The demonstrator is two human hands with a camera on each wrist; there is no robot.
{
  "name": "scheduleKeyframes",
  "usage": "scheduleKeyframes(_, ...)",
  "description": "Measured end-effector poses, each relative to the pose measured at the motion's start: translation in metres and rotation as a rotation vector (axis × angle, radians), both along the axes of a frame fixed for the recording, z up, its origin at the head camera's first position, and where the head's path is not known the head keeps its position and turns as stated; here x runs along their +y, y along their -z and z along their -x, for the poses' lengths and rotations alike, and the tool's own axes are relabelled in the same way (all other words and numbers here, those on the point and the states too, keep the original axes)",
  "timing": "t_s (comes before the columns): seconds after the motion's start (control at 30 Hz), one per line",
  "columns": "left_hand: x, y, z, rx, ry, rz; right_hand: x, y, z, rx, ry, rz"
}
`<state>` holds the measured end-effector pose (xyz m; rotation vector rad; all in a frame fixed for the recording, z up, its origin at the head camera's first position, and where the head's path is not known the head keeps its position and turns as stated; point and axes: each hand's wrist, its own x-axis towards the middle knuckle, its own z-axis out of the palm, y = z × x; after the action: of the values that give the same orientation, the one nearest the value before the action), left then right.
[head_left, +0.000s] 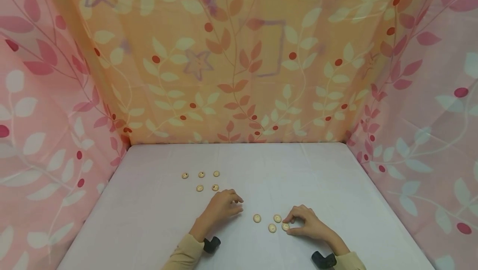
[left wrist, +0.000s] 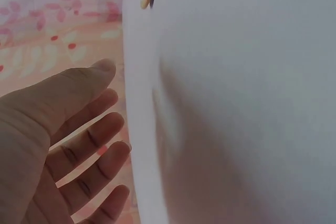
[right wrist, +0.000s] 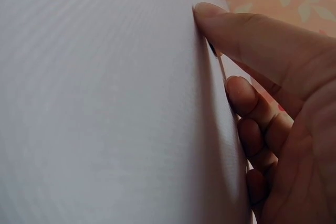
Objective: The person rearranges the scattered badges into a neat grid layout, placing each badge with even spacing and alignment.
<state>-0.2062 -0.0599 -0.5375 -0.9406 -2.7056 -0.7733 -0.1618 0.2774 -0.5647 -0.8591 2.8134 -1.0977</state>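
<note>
While right fingers [head_left: 298, 232] pinch a button [head_left: 285, 227], left fingers [left wrist: 88, 140] spread, white tabletop [head_left: 306, 178], leafy curtains [head_left: 239, 108] around

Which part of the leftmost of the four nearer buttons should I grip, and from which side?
Probably pinch the leftmost button at opposite edges of its rim, coming from its left, where the left hand is. It is a round disc lying flat, so the rim looks the likeliest hold; the other three nearer buttons sit to its right.

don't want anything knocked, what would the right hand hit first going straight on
Past the button at its fingertips, the right hand would likely meet the neighbouring button just off its index finger, though exact depth is unclear.
</note>
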Motion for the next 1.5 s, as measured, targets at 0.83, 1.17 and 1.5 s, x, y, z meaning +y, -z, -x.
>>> scheduleKeyframes(0.83, 0.045, 0.004, -0.019, -0.043, 0.053, 0.168, -0.005, -0.003, -0.004, 0.015, 0.018, 0.031)
scheduleKeyframes(1.17, 0.048, 0.003, -0.018, 0.008, 0.067, 0.202, -0.001, -0.002, -0.002, 0.002, 0.012, 0.019)
scheduleKeyframes(1.5, 0.049, 0.000, -0.021, 0.029, 0.054, 0.225, 0.000, 0.000, 0.000, -0.010, 0.010, 0.003)
